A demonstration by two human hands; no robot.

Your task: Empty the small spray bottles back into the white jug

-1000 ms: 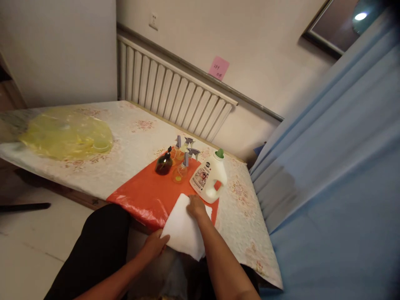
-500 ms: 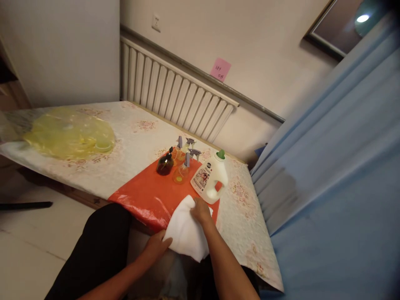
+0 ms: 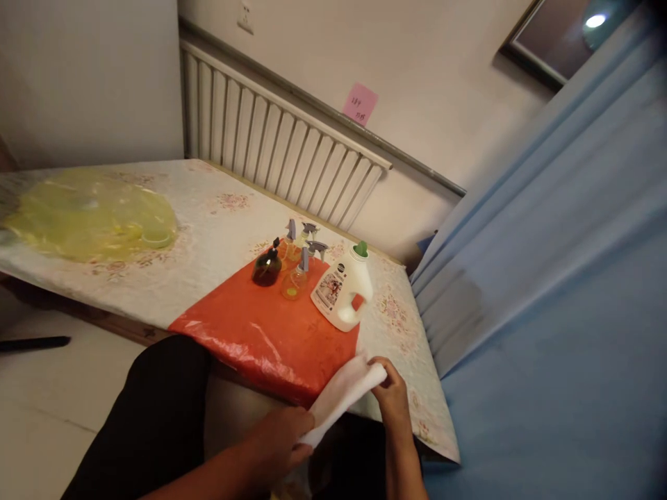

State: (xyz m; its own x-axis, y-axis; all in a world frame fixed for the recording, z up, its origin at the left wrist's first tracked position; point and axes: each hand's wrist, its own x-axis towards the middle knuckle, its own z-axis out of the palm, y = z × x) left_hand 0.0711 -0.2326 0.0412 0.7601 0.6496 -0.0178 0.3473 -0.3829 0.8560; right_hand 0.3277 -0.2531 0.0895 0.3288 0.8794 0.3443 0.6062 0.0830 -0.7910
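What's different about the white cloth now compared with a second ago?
The cloth has come off the orange sheet toward the table's near edge, folded narrower. The right hand has moved from its top to pinch one end; the left hand holds the other. The bottles and white jug stayed put.

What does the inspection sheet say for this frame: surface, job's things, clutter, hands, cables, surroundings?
Surface: table under a floral cover, an orange plastic sheet on its near edge.
Job's things: white cloth, stretched between both hands off the table edge.
Clutter: white detergent jug, dark pump bottle, spray bottles, yellow plastic bag.
Hands: left hand and right hand each grip a cloth end.
Cables: nothing seen.
Surroundings: radiator, pink note, blue curtain.
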